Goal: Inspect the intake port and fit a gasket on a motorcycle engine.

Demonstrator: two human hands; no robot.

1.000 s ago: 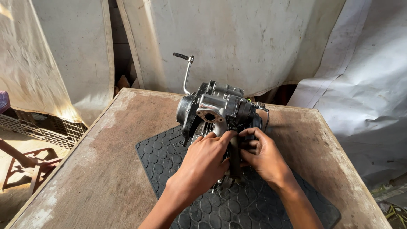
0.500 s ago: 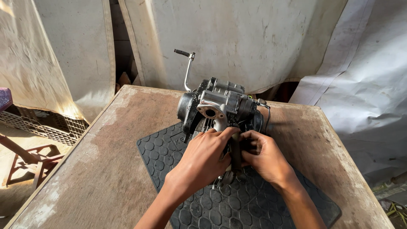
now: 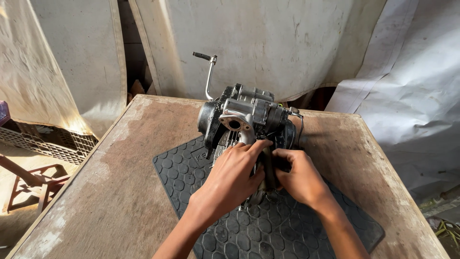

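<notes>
A small motorcycle engine (image 3: 249, 117), grey and black metal, stands on a black rubber mat (image 3: 287, 230) with a hexagon pattern. A kick-start lever (image 3: 209, 72) rises from its far left side. My left hand (image 3: 235, 175) presses on the near side of the engine, fingers curled over a part just below the round intake port (image 3: 234, 124). My right hand (image 3: 299, 175) grips the same near side from the right, fingers tucked against a dark part. What lies between the two hands is hidden.
The mat lies on a worn brown wooden table (image 3: 105, 192). Pale tarpaulin sheets (image 3: 287, 43) hang behind and to the right. A metal grid (image 3: 43, 144) and a red metal frame (image 3: 33, 184) sit on the ground at the left.
Both hands stay on the near side of the engine, with only slight shifts of the fingers. The engine has not moved.
</notes>
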